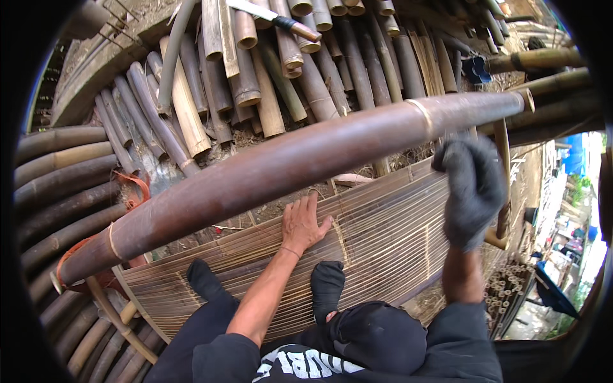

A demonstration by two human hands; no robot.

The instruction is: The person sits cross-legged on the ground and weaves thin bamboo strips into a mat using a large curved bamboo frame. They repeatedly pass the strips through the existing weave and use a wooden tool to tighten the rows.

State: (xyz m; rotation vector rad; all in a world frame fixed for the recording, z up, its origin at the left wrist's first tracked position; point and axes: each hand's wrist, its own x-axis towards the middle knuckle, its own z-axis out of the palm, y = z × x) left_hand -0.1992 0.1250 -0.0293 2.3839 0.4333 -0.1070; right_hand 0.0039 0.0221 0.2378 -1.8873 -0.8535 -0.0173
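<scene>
Dark-clothed knees and torso are seen at bottom centre, w/ two black-socked feet (pixel 327 286) planted on a mat (pixel 383 236) of flattened bamboo slats that runs from lower left to centre right of the frame. Left hand (pixel 304 225), bare, is laid flat on the mat near frame centre, fingers spread and open, nothing gripped. Right hand (pixel 471 191), in a dark glove, is raised at centre right above the mat's right part; fingers are curled shut, but whether anything is held can't be told. Just behind both hands, a thick brown bamboo pole (pixel 287 166) is laid diagonally from lower left to upper right. Cut bamboo stalks (pixel 274 70) are piled across the top of the frame, w/ a knife (pixel 268 14) resting on them at top centre. More poles (pixel 60 185) are stacked at left.
</scene>
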